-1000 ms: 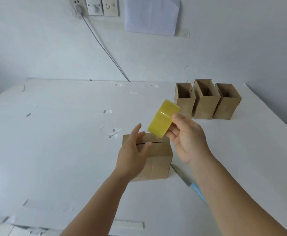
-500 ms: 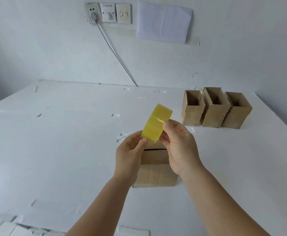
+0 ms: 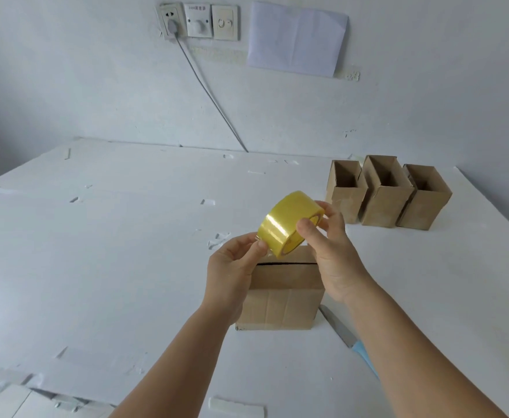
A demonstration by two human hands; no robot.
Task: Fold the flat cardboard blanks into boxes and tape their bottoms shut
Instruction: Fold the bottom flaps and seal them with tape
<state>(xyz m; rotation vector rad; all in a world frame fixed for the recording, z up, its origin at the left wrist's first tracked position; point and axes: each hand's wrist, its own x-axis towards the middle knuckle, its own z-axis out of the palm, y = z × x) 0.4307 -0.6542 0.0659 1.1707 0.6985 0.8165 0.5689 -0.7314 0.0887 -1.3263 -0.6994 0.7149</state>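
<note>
Tape: yellow roll (image 3: 291, 226) was up in the air, right above the box (image 3: 280, 294).
Right hand (image 3: 331, 251): gripped the roll.
Left hand (image 3: 235, 267): pinched its loose end, I'd guess.
Box: flaps-up underneath, seam running left-right, both hands equally close.

Glossy yellow plastic tape roll (image 3: 289, 226) mid-frame, matt brown cardboard box (image 3: 280, 297) below it, three more cardboard boxes (image 3: 387, 196) at right, matt white desk (image 3: 111, 251) with scuffed patches, shiny metal knife blade (image 3: 336, 327), pale paper sheet (image 3: 297, 37) on the wall at top.
</note>
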